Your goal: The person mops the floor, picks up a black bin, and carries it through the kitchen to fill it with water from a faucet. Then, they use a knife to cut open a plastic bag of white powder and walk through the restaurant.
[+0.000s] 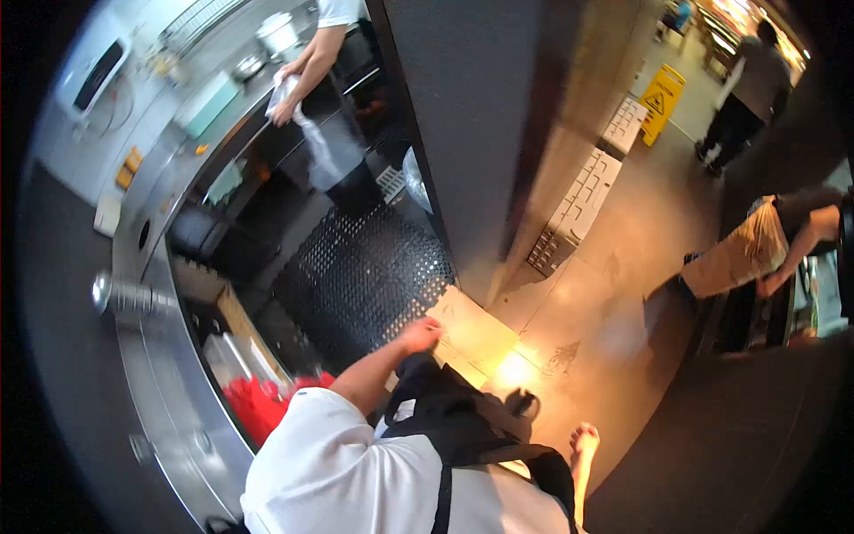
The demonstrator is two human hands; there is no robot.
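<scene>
My left hand (422, 335) hangs in front of my body, fingers curled in and holding nothing I can see. Beneath it are the edge of a black perforated floor mat (365, 271) and a pale floor panel (471, 331). On the other side, my right hand (584, 439) hangs low over the tiled floor (605, 356), its fingers loosely bent and slightly apart, with nothing visible in them. I wear a white short-sleeved shirt (320, 454) and a black apron (445, 409). Neither hand touches an object.
A steel counter (165, 383) runs along the left, with red plastic (253, 405) beside it. Ahead stands a dark wall (489, 116). A co-worker holds a clear bag (316, 147) upper left. Rightward are a yellow caution sign (663, 105), a walking person (752, 93) and a bending person (805, 222).
</scene>
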